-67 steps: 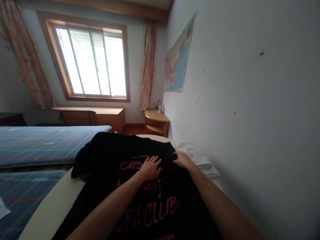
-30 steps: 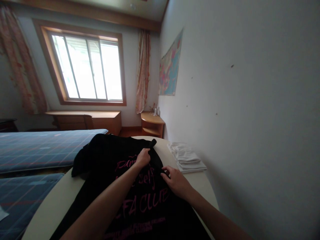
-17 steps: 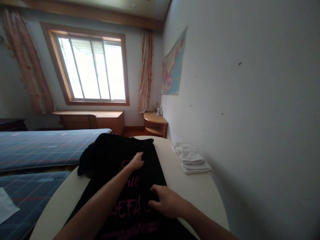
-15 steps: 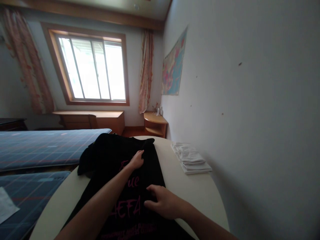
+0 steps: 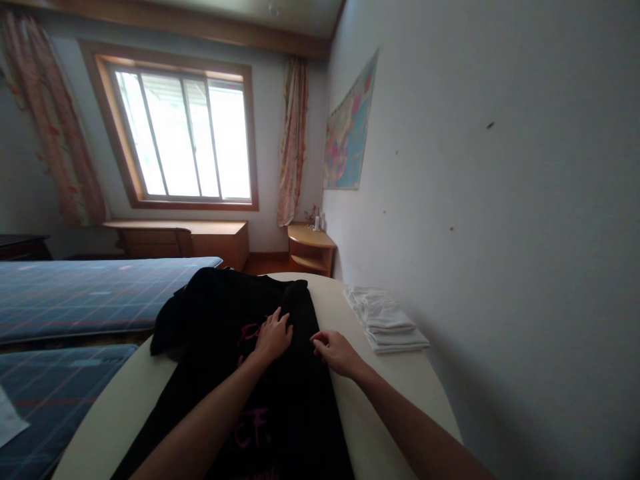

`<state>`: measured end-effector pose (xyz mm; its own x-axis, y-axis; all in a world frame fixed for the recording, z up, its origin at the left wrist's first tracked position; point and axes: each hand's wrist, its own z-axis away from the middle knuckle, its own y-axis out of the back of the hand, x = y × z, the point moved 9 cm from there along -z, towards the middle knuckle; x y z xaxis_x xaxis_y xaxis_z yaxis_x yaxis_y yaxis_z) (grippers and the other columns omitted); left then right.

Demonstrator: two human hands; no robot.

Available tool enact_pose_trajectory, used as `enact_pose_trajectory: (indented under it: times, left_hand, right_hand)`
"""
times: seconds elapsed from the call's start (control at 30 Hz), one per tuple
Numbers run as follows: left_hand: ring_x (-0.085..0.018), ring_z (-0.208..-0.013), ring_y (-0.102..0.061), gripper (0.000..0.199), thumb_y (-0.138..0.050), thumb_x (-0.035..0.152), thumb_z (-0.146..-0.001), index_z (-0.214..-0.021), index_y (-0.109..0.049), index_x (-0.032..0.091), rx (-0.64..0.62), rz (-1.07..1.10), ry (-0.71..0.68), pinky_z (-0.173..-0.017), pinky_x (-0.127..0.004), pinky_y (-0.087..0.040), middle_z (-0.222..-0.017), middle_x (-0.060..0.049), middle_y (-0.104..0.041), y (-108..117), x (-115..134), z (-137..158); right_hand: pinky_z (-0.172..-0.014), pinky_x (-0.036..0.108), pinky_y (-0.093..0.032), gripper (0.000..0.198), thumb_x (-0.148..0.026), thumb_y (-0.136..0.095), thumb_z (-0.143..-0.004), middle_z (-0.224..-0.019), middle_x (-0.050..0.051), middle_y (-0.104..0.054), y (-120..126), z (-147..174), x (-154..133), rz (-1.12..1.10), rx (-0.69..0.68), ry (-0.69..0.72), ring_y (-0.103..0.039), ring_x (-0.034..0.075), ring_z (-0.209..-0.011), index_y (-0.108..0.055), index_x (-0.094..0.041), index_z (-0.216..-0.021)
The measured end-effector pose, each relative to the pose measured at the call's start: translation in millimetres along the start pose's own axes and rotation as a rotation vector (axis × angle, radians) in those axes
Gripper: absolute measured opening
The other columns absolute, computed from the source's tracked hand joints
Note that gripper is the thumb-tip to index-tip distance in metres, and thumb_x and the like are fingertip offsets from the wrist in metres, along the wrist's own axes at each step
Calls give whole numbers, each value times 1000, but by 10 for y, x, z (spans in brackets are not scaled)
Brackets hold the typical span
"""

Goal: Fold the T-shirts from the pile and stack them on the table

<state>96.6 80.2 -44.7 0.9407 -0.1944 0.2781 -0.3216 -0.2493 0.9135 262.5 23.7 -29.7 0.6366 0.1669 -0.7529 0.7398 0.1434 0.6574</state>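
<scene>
A black T-shirt (image 5: 300, 407) with pink lettering lies spread over a round cream table (image 5: 390, 393), its far left part bunched up. On the upper middle of the cloth rests my left hand (image 5: 274, 337), palm down with fingers spread. At the right edge of the shirt is my right hand (image 5: 337, 353), thumb and forefinger drawn together on the fabric. Both forearms cover parts of the shirt and its print.
A folded stack of white cloth (image 5: 387, 320) lies on the table's right side, near the wall (image 5: 525, 267). To the left are blue plaid mattresses (image 5: 100, 293), with a white sheet-like piece (image 5: 10, 417) on the nearer one. A corner shelf (image 5: 313, 235) stands beyond the table.
My right hand has moved forward to the shirt's right edge, its fingers closing. My left hand has drawn back slightly and spread its fingers. The shirt's near right side now lies farther left.
</scene>
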Motion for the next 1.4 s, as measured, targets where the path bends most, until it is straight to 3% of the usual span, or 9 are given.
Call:
enact_pose_trajectory:
  times: [0.1, 0.23, 0.53, 0.73, 0.9, 1.07, 1.27, 1.4]
  left_hand:
    - [-27, -131, -48, 43, -48, 28, -93, -132, -59, 15, 25, 43, 15, -109, -40, -37, -148, -14, -47, -26, -31, 36]
    - [-26, -132, -48, 44, -51, 23, -89, -131, -59, 13, 29, 116, 8, -112, -38, -35, -147, -14, -48, -28, -50, 41]
    - [-26, -134, -45, 51, -50, 17, -83, -133, -57, 14, 13, 251, -48, -115, -40, -31, -147, -11, -48, -17, 3, 60]
    - [-25, -136, -43, 52, -50, 18, -81, -133, -58, 17, -33, 279, -30, -117, -42, -27, -148, -10, -47, -22, 23, 62]
    - [-26, -135, -45, 50, -52, 17, -80, -130, -60, 19, 9, 338, -13, -117, -42, -29, -148, -7, -47, -12, -13, 50]
    - [-25, -130, -49, 45, -54, 16, -80, -124, -64, 17, 96, 388, 65, -111, -37, -39, -146, -11, -46, -12, -122, 38]
    - [-25, -116, -54, 37, -55, 16, -81, -115, -68, 20, 165, 319, 145, -104, -37, -44, -122, -9, -62, 29, -223, 34]
    - [-26, -118, -53, 39, -56, 17, -83, -120, -66, 18, 123, 270, 95, -104, -37, -42, -120, -10, -64, 34, -170, 19]
  right_hand:
    - [-77, 23, -49, 27, -23, -51, -90, -93, 7, -75, 177, -419, 160, 91, 120, -42, -69, 16, -85, -70, -16, -108]
    - [-89, 26, -46, 33, -25, -47, -93, -114, 9, -71, 242, -924, 269, 156, 183, -93, -66, 19, -104, -65, -17, -120]
    - [-105, 39, -38, 46, -35, -40, -98, -136, 2, -60, 83, -1806, 359, 301, 168, -173, -52, 23, -125, -45, -32, -143]
    - [-108, 37, -35, 44, -35, -39, -98, -140, 1, -57, -31, -2136, 342, 336, 154, -151, -47, 21, -131, -49, -32, -141]
    - [-108, 31, -34, 44, -28, -39, -97, -147, 4, -49, -41, -2279, 327, 365, 203, -171, -44, 21, -133, -52, -24, -139]
    - [-106, 41, -36, 50, -33, -44, -94, -152, 11, -41, -22, -2220, 357, 406, 228, -211, -42, 29, -134, -47, -21, -143]
    - [-102, 44, -39, 56, -41, -49, -92, -141, 16, -52, 31, -1984, 369, 447, 232, -207, -46, 32, -128, -45, -17, -142]
    - [-98, 43, -40, 54, -42, -51, -91, -136, 16, -56, 93, -1793, 325, 465, 231, -177, -50, 31, -124, -47, -17, -139]
